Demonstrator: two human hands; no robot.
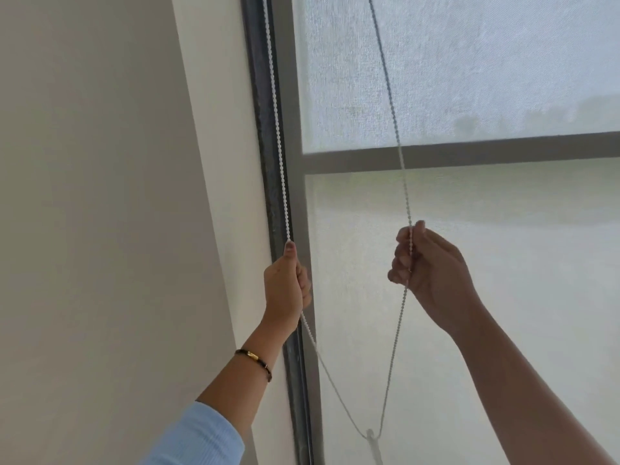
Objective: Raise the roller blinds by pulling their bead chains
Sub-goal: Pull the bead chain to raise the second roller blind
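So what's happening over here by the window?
A person is working a roller blind by its white bead chain. The left hand is closed on the strand that runs along the dark window frame, and the right hand pinches the other strand out in front of the fabric. Below both hands the chain hangs in a loop. The blind covers all the window in view.

White bead chain (277, 129) hangs in a loop before the lowered, translucent roller blind (469, 78).
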